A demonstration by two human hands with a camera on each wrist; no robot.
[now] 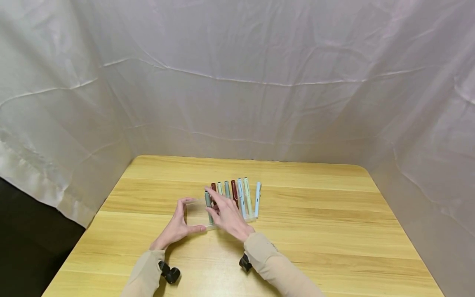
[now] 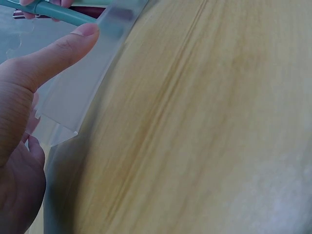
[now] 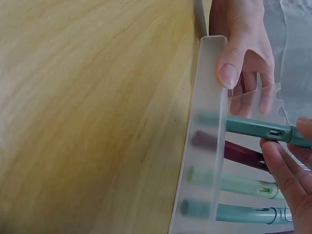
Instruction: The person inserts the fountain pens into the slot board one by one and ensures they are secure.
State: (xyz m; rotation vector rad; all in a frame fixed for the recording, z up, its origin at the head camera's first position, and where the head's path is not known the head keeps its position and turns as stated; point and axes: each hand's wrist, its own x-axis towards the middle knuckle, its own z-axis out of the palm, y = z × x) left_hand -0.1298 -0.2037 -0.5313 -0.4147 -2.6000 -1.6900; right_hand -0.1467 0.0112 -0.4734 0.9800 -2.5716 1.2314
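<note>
A clear plastic pen tray (image 1: 196, 214) lies on the table with several capped pens in a row across it. At its left end my left hand (image 1: 174, 227) grips it, the thumb (image 2: 73, 48) on the near wall and the fingers at the far side. My right hand (image 1: 230, 218) reaches over the tray and pinches a teal pen (image 3: 248, 127), the leftmost in the row. That pen's lower end sits behind the frosted near wall (image 3: 207, 87). Beside it lie a dark red pen (image 3: 243, 155), a pale green pen (image 3: 246, 184) and another teal pen (image 3: 243, 213).
On the tray's right side are a second dark red pen (image 1: 234, 192), a light blue pen (image 1: 241, 198) and another pale green pen (image 1: 247, 194). One more light blue pen (image 1: 257, 200) lies at the right end. The wooden table (image 1: 326, 231) extends around, with grey curtains (image 1: 259, 103) behind.
</note>
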